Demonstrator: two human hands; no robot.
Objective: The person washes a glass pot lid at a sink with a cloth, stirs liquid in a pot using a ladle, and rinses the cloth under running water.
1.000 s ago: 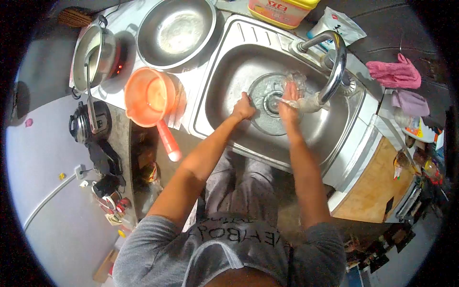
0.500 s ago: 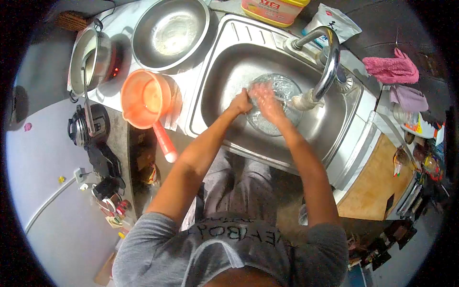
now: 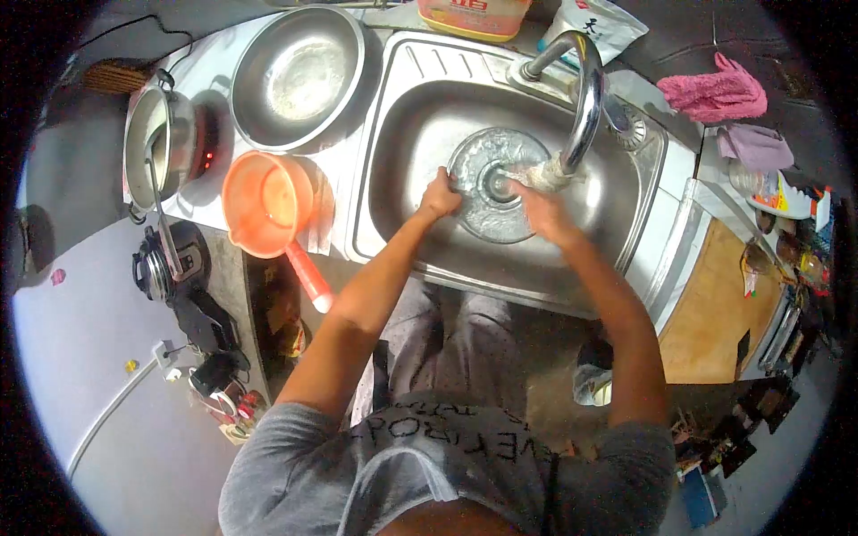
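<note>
In the sink (image 3: 407,143) is a clear round glass lid (image 3: 487,228), wet all over, with a ring-shaped centre. Water from the curved metal tap (image 3: 590,98) runs over it. My left hand (image 3: 440,195) grips the lid's left rim between thumb and fingers. Over the right part of the lid, my right hand (image 3: 545,213) has its fingers stretched toward the centre. Those fingertips are partly blurred by movement and running water.
Left of the sink stand an orange dipper (image 3: 266,205), a large steel basin (image 3: 299,79) and a pot (image 3: 147,156) with a ladle. A tub (image 3: 474,16) and a white bag (image 3: 594,31) are behind the sink. Pink cloth (image 3: 715,89) hangs at right.
My right hand has moved from the lid's left-centre area, near my left hand, to its right side. My left hand stays at the left rim. The view has shifted slightly.
</note>
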